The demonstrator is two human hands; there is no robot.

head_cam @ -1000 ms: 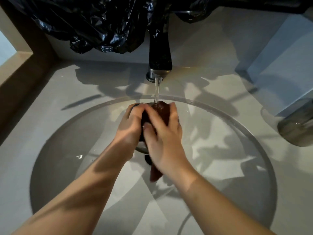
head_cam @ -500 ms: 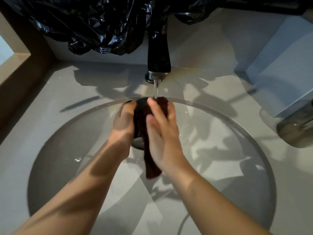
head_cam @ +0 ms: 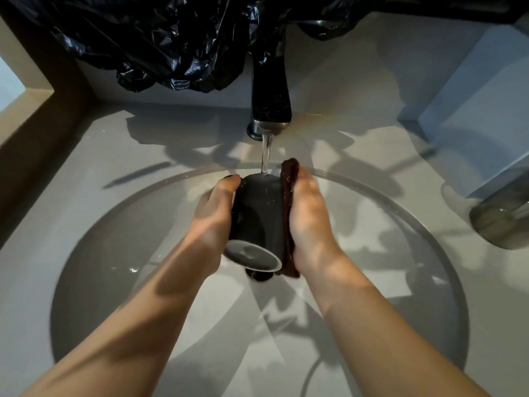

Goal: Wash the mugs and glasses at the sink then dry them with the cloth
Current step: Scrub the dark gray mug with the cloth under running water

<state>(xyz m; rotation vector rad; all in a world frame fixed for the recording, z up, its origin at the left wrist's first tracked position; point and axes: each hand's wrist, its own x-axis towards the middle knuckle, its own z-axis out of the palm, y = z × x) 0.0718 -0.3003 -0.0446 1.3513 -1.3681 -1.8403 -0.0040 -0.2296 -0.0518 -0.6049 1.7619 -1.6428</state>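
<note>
A dark mug [head_cam: 257, 219] lies tilted over the round sink basin [head_cam: 94, 253], its open mouth turned toward me. Water runs from the black tap [head_cam: 270, 101] onto the mug's far end. My left hand [head_cam: 213, 213] grips the mug's left side, thumb on top. My right hand [head_cam: 310, 222] presses a dark brown cloth [head_cam: 289, 202] flat against the mug's right side, fingers straight. The mug's handle is hidden.
A clear glass [head_cam: 503, 216] lies on the counter at the right edge. A crumpled black plastic bag [head_cam: 160, 44] hangs over the back wall above the tap. A pale box [head_cam: 483, 96] stands at the back right. The drain [head_cam: 259, 275] shows under the mug.
My right hand and the cloth have slid from the top of the mug to its right side. The mug has tipped so its mouth now faces me.
</note>
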